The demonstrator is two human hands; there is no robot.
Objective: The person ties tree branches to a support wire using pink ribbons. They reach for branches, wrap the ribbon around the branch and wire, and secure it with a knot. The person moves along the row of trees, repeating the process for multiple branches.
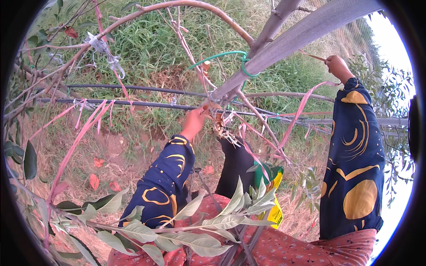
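Observation:
My left hand [194, 122] is at the base of a thick grey post [283, 53], its fingers closed about something small and brownish near the tangled ties. Out to the upper right, my right hand [338, 68] pinches the end of a thin pink tape [313, 56], which runs off behind the post. Green cord [249, 68] is wound round the post and the branch beside it. A wider pink tape [303, 103] hangs in a curve below my right hand. Torn pale strips [229, 131] dangle just right of my left hand.
Black pipes [149, 104] cross behind the post. A bent branch [186, 4] arches over the upper left, with white plastic shreds [100, 43] on it. A leafy shoot [199, 229] lies across my front. Pink tapes [80, 139] stretch down at left. A green and yellow bag [274, 199] hangs by my waist.

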